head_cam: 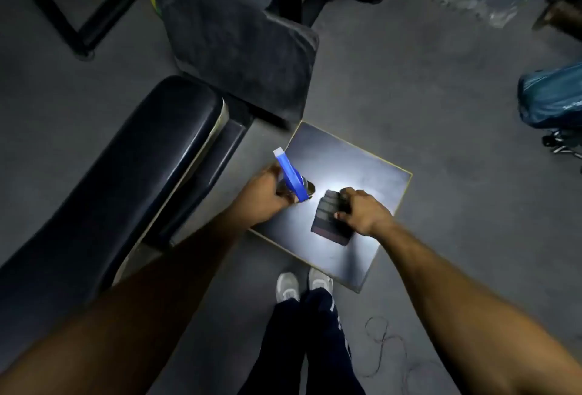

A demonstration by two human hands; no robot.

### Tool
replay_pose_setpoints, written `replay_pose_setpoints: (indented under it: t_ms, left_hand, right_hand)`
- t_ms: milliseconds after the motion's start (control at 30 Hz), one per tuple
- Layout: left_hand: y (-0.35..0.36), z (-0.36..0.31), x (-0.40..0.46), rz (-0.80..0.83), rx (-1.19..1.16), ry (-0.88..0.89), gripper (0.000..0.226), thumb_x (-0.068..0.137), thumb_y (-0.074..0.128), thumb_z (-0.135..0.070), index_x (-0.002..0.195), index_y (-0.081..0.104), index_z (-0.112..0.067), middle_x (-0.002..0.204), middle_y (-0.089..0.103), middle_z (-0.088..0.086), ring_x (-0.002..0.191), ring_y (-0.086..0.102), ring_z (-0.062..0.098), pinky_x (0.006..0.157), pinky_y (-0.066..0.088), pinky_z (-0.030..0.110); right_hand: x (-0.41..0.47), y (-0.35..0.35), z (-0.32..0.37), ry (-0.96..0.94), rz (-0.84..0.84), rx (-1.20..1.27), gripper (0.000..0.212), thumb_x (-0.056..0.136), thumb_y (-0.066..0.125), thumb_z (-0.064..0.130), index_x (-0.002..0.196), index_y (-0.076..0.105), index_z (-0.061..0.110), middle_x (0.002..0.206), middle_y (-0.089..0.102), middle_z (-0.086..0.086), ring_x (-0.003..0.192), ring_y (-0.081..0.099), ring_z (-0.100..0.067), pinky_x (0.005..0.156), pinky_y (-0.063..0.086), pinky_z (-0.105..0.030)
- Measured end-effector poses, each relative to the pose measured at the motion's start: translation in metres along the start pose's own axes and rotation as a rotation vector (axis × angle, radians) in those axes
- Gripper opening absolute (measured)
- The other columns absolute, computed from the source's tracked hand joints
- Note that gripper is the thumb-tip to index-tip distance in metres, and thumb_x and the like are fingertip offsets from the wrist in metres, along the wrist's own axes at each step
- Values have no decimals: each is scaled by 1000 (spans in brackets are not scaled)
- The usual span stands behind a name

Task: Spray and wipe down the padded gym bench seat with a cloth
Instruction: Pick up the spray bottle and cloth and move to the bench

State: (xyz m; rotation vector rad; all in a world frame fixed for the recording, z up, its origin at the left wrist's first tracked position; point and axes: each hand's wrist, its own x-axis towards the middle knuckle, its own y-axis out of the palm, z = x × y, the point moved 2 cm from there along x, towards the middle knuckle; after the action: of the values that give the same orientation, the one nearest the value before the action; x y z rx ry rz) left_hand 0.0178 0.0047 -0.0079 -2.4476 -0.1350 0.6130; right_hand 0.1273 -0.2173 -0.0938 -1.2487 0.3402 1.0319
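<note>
From the head camera we are looking straight down, and both bare arms are reaching out over a small square board (362,168) that is lying flat on the grey floor (441,95), its surface glaring white under a bright light. The left hand (263,193) is wrapping its curled fingers around a spray bottle (291,182), gripping the pale body just under the blue trigger head, with the nozzle pointing up and away toward the top left. The bottle is sitting at the board's left edge; whether its base is touching the board I cannot tell. Over on the right, the right hand (362,208) is curling down onto a folded dark cloth (330,218), thumb and fingertips pinching its near edge, and the cloth is lying flat on the board, near the bottle but apart from it. The padded gym bench seat (126,168) is running diagonally along the left side, black and glossy, just beside the board and clear of both hands. Beyond its far end, a dusty dark pad (239,48) is tilting upward toward the machine frame at the top. Down below, two white shoes (302,284) and dark trouser legs are standing at the board's near corner. A blue bundle (554,95) is showing at the right edge, well apart from everything.
</note>
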Motion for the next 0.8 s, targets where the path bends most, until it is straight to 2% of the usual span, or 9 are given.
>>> replay_pose_setpoints:
  t_ms: [33, 100, 233, 367, 533, 600, 667, 767, 800]
  left_hand:
    - [4, 1, 4, 3, -19, 13, 44, 84, 77, -26, 123, 62, -12, 118, 66, -2, 105, 61, 11, 90, 43, 20]
    - [8, 2, 7, -20, 17, 35, 35, 88, 73, -29, 119, 66, -12, 112, 71, 5, 105, 66, 19, 92, 49, 28]
    - [15, 13, 7, -49, 52, 8, 37, 90, 71, -24, 121, 66, -4, 111, 72, 14, 104, 68, 30, 95, 53, 38]
    - [13, 16, -1, -97, 47, -10, 36, 90, 72, -25, 119, 67, -5, 106, 74, 13, 98, 70, 29, 90, 56, 39]
    - [-2, 20, -25, -92, 45, -85, 29, 88, 73, -34, 110, 70, -16, 101, 76, 5, 96, 71, 25, 85, 57, 36]
    - [-12, 25, -43, -127, 28, -124, 29, 87, 74, -34, 111, 71, -17, 101, 76, 3, 93, 69, 18, 80, 52, 27]
    - [-24, 29, -66, -191, 15, -180, 32, 87, 73, -34, 114, 71, -15, 100, 76, 7, 93, 65, 17, 71, 43, 20]
    - [-44, 45, -104, -300, -8, -272, 51, 82, 59, -51, 119, 70, -18, 103, 76, 11, 100, 70, 31, 77, 53, 32]
    - [-50, 52, -116, -315, -46, -312, 50, 82, 60, -49, 120, 71, -19, 105, 76, 10, 101, 71, 31, 80, 55, 36]
  right_hand:
    - [7, 2, 1, -4, -14, -10, 62, 95, 72, 39, 149, 46, 21, 144, 56, -13, 133, 55, -36, 105, 50, -45]
    - [16, 8, 4, 11, -57, -51, 64, 94, 72, 35, 150, 44, 23, 145, 53, -12, 134, 52, -37, 105, 50, -46]
    - [25, 21, 11, 49, -141, -202, 55, 95, 66, 22, 146, 46, 20, 141, 56, -14, 132, 51, -38, 106, 45, -48]
    - [28, 23, 20, 53, -88, -204, 41, 95, 61, 16, 136, 57, 18, 132, 62, -15, 123, 60, -40, 103, 48, -46]
    - [23, 11, 37, 10, -2, -137, 38, 94, 66, 19, 131, 63, 21, 133, 54, -14, 111, 65, -41, 94, 54, -40]
    - [18, 6, 49, -8, 25, -132, 25, 92, 66, 20, 117, 61, 21, 125, 62, -13, 101, 64, -37, 81, 48, -36]
    - [12, 2, 65, -23, 12, -96, 19, 90, 66, 21, 104, 52, 23, 108, 68, -11, 92, 62, -36, 76, 45, -34]
    - [4, -2, 99, -56, -40, -13, 19, 89, 67, 23, 102, 53, 20, 98, 69, -10, 95, 67, -41, 77, 52, -38]
    - [3, -2, 112, -84, -52, 11, 18, 89, 66, 21, 103, 54, 20, 97, 71, -11, 95, 68, -41, 77, 53, -38]
